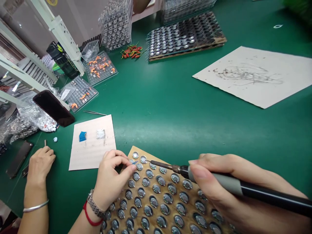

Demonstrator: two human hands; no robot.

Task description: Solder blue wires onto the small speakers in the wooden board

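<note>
My right hand (226, 185) grips a soldering iron (216, 182) with a grey and black handle. Its dark tip rests at or very near a small round metal part in the top rows of a wooden board (133, 151). Many such silvery round parts (167, 198) sit in the board's holes. My left hand (110, 182), thumb and forefinger pinched, holds a short blue wire (134, 162) over the board's upper left corner, close to the iron's tip. Whether the wire touches a part I cannot tell.
A card (92, 156) bears a blue wire bundle (82, 136) and a white one (100, 134); tweezers (94, 113) lie behind. Another person's hand (41, 162) rests at left near a phone (53, 108). A filled board (185, 35), red chillies (131, 52) and wire-strewn cardboard (255, 94) lie farther back.
</note>
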